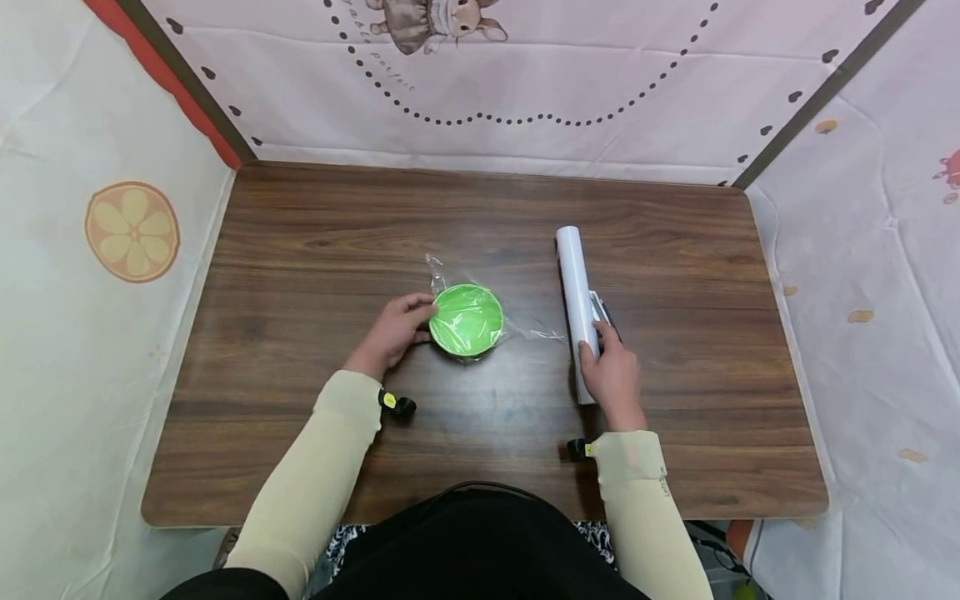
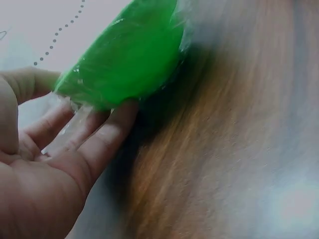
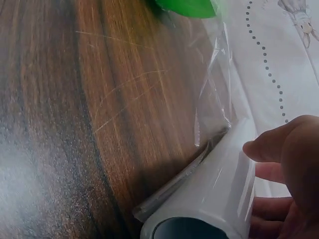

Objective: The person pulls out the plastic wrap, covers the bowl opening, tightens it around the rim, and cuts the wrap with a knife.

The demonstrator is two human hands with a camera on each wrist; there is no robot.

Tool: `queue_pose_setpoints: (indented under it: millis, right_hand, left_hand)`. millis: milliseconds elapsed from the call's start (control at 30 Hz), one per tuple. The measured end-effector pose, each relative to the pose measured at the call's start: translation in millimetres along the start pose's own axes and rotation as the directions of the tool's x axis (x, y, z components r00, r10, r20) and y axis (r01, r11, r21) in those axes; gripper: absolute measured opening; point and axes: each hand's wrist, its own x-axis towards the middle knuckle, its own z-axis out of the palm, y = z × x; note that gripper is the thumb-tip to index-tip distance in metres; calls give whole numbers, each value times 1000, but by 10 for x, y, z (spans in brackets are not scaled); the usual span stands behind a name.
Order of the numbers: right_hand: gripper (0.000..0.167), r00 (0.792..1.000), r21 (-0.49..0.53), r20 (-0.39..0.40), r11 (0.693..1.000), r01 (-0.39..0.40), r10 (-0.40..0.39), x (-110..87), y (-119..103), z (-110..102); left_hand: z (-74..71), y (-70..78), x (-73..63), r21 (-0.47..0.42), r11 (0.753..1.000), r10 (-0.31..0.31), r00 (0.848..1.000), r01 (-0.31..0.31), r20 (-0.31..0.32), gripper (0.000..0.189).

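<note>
A round green bowl (image 1: 467, 320) with clear plastic film over it is near the middle of the table. My left hand (image 1: 393, 332) holds its left edge; in the left wrist view the thumb is at the rim and the fingers (image 2: 107, 139) lie beneath. To the right lies a white roll of cling film (image 1: 574, 292), pointing away from me. My right hand (image 1: 617, 379) grips its near part, thumb on top and fingers along the right side. A loose strip of film (image 3: 214, 84) stretches between roll and bowl in the right wrist view.
A small pale and dark object (image 1: 599, 308) sits against the roll's right side, partly hidden by the right hand. The brown wooden table (image 1: 300, 242) is bounded by printed white cloth (image 1: 525, 150) at the back and both sides.
</note>
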Motion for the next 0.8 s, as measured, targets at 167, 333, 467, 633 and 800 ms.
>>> queue_pose_setpoints:
  millis: [167,333,467,633,800]
  right_hand:
    - [43,997,21,-67,999,34,-32,-29,-44,-36]
    - [36,970,47,-209,990,136,-124,-28,-125,-64]
    - [33,953,94,-237,972,214,-187,-33,-240,-70]
    - [31,938,149,-199,938,314,-283,-20,-401,17]
    - [31,921,156,-167,913,378,-353,-3,-539,123]
  left_hand:
    - [73,-75,-108,-58,998,3,999,-6,-48,42]
    - [179,-132,-227,-160,987,-12,995,-4,-99,43]
    - [257,-170,-283,-236,972,-21,990,-12,-136,43]
    - [370,-209,-358,-316,949,-36,985,-20,-169,36]
    - [414,-233,-440,-349,937,-44,989,-8,-142,32]
